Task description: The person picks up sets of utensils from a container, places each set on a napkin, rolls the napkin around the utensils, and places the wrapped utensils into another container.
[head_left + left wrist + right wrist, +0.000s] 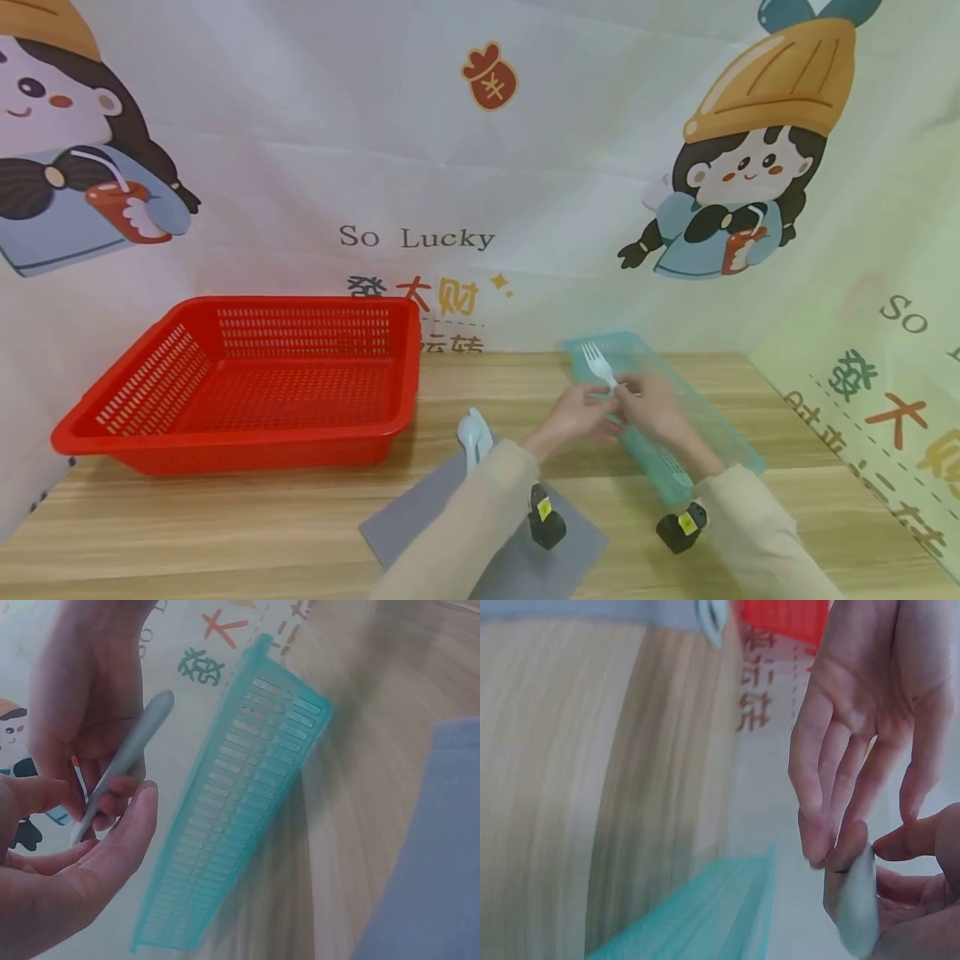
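Note:
A white plastic fork [597,362] points its tines up and away, over the far end of the teal basket [723,433]. My right hand [654,408] pinches it by the handle, with the thumb and fingers curled around it in the right wrist view. My left hand [572,414] is close beside, its fingertips near the fork and the right fingers. Long and loosely bent, the left fingers [817,757] reach toward the fork handle [860,907]; whether they touch it is hard to tell.
A large red basket [240,447] stands on the left of the wooden table. Nearer the middle, a white spoon [469,431] and another pale utensil lie by the grey mat [408,512], partly behind my left sleeve. A printed cloth [570,208] hangs behind the table.

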Action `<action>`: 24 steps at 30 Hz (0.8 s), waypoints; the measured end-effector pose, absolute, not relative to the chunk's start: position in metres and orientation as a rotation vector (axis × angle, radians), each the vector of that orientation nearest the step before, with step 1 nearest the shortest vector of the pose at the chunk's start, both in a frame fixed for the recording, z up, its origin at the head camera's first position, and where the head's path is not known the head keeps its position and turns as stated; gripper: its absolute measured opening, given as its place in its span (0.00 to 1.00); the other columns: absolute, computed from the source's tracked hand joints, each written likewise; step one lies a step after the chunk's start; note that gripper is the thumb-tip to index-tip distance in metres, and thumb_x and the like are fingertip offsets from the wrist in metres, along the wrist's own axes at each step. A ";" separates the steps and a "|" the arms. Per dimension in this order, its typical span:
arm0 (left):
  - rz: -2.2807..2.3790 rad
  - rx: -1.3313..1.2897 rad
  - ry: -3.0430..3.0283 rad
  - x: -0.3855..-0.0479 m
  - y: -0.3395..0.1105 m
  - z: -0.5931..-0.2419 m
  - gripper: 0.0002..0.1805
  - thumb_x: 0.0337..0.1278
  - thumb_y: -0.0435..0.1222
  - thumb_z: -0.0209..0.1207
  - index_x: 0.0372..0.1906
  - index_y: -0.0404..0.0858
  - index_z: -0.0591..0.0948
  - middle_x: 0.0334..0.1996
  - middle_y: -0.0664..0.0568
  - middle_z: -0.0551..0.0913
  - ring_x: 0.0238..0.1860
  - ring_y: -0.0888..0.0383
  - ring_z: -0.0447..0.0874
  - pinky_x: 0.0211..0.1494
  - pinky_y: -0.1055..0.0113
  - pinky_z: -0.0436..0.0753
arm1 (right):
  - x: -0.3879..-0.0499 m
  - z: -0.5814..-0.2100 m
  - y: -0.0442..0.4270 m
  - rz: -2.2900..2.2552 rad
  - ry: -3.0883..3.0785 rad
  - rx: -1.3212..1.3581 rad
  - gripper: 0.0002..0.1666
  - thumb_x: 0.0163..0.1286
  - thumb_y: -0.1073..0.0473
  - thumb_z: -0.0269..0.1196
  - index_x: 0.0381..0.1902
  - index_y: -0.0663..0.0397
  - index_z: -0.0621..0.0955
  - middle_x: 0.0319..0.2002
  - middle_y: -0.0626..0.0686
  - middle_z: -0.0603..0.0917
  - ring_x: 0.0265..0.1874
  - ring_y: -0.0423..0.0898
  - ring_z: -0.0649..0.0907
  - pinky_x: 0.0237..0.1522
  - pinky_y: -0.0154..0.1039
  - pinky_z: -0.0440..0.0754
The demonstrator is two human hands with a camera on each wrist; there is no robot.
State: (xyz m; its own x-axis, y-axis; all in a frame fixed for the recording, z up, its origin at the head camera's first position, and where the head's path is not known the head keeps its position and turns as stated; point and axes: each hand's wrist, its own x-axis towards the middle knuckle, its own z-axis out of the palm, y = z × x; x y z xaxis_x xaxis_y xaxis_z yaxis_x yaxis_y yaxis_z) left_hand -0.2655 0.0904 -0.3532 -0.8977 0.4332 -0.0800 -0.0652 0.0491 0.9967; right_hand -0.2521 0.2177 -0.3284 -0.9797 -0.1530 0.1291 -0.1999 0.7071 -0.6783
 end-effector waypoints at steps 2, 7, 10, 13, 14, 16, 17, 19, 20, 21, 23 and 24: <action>1.937 0.353 1.959 -0.264 0.087 -0.352 0.27 0.59 0.33 0.52 0.60 0.25 0.61 0.41 0.35 0.80 0.36 0.45 0.82 0.41 0.57 0.79 | -0.251 -0.327 0.213 1.171 -2.839 0.275 0.23 0.63 0.65 0.45 0.52 0.78 0.67 0.42 0.73 0.76 0.28 0.56 0.80 0.27 0.41 0.79; 1.899 0.361 2.099 -0.260 0.075 -0.352 0.27 0.56 0.33 0.54 0.60 0.27 0.62 0.44 0.35 0.79 0.30 0.47 0.83 0.35 0.63 0.81 | -0.246 -0.328 0.200 1.230 -2.819 0.237 0.23 0.62 0.65 0.48 0.52 0.77 0.67 0.42 0.73 0.76 0.42 0.66 0.77 0.39 0.50 0.78; 1.804 0.434 2.257 -0.258 0.069 -0.353 0.24 0.56 0.31 0.54 0.57 0.25 0.66 0.44 0.35 0.78 0.24 0.50 0.83 0.29 0.67 0.81 | -0.245 -0.331 0.193 1.230 -2.808 0.237 0.22 0.61 0.66 0.50 0.50 0.78 0.68 0.41 0.72 0.77 0.40 0.65 0.78 0.38 0.48 0.79; 1.717 0.495 2.374 -0.255 0.065 -0.354 0.19 0.54 0.28 0.53 0.51 0.24 0.71 0.39 0.35 0.80 0.19 0.52 0.82 0.23 0.69 0.80 | -0.245 -0.335 0.186 1.195 -2.803 0.268 0.21 0.59 0.67 0.51 0.48 0.78 0.69 0.38 0.71 0.78 0.39 0.63 0.79 0.37 0.46 0.80; 1.687 0.503 2.413 -0.254 0.064 -0.355 0.17 0.53 0.28 0.54 0.48 0.24 0.73 0.36 0.36 0.81 0.17 0.53 0.81 0.21 0.70 0.79 | -0.244 -0.336 0.184 1.177 -2.802 0.280 0.21 0.59 0.67 0.51 0.48 0.79 0.69 0.38 0.71 0.78 0.39 0.63 0.79 0.37 0.46 0.80; 1.653 0.501 2.463 -0.253 0.062 -0.355 0.13 0.52 0.28 0.55 0.44 0.25 0.76 0.34 0.36 0.82 0.16 0.54 0.81 0.19 0.70 0.79 | -0.243 -0.337 0.179 1.150 -2.797 0.299 0.20 0.59 0.68 0.51 0.47 0.80 0.70 0.39 0.72 0.78 0.39 0.64 0.79 0.37 0.46 0.80; 1.642 0.490 2.479 -0.252 0.061 -0.355 0.12 0.52 0.28 0.55 0.42 0.25 0.77 0.32 0.36 0.82 0.15 0.53 0.81 0.19 0.70 0.78 | -0.242 -0.338 0.177 1.140 -2.793 0.306 0.20 0.59 0.69 0.51 0.47 0.80 0.70 0.39 0.72 0.78 0.39 0.64 0.79 0.37 0.45 0.80; 1.652 0.466 2.479 -0.250 0.059 -0.356 0.10 0.51 0.28 0.56 0.39 0.26 0.79 0.31 0.36 0.82 0.16 0.52 0.81 0.20 0.69 0.79 | -0.241 -0.339 0.173 1.130 -2.794 0.333 0.19 0.59 0.70 0.49 0.47 0.81 0.70 0.41 0.74 0.77 0.32 0.61 0.81 0.32 0.44 0.80; 1.660 0.451 2.475 -0.250 0.057 -0.356 0.10 0.51 0.27 0.56 0.39 0.26 0.79 0.31 0.35 0.82 0.16 0.51 0.81 0.20 0.68 0.79 | -0.240 -0.339 0.170 1.130 -2.797 0.345 0.19 0.60 0.71 0.48 0.47 0.81 0.70 0.40 0.74 0.77 0.28 0.58 0.81 0.28 0.41 0.80; 1.675 0.442 2.467 -0.249 0.056 -0.356 0.10 0.50 0.26 0.56 0.39 0.26 0.79 0.32 0.35 0.82 0.17 0.50 0.82 0.21 0.67 0.80 | -0.240 -0.340 0.169 1.116 -2.796 0.362 0.19 0.59 0.71 0.48 0.47 0.81 0.70 0.40 0.74 0.77 0.25 0.55 0.80 0.26 0.39 0.80; 1.682 0.423 2.465 -0.249 0.053 -0.357 0.09 0.49 0.25 0.55 0.37 0.26 0.80 0.28 0.35 0.82 0.17 0.50 0.82 0.21 0.67 0.80 | -0.239 -0.341 0.165 1.106 -2.808 0.386 0.19 0.59 0.73 0.47 0.48 0.81 0.70 0.33 0.70 0.79 0.14 0.46 0.74 0.17 0.32 0.73; 1.689 0.416 2.461 -0.248 0.052 -0.358 0.09 0.48 0.24 0.54 0.37 0.26 0.80 0.27 0.35 0.82 0.17 0.50 0.82 0.20 0.68 0.79 | -0.239 -0.341 0.163 1.109 -2.813 0.396 0.20 0.59 0.73 0.46 0.48 0.81 0.70 0.28 0.67 0.79 0.11 0.43 0.69 0.14 0.29 0.69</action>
State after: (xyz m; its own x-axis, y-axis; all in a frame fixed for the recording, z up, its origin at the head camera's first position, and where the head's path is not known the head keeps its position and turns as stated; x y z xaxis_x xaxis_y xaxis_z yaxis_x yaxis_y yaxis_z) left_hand -0.2484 0.0517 -0.3578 -0.9538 0.2964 0.0497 0.1530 0.3364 0.9292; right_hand -0.2390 0.1633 -0.3411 -0.9622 -0.2058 0.1785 -0.2723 0.7024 -0.6576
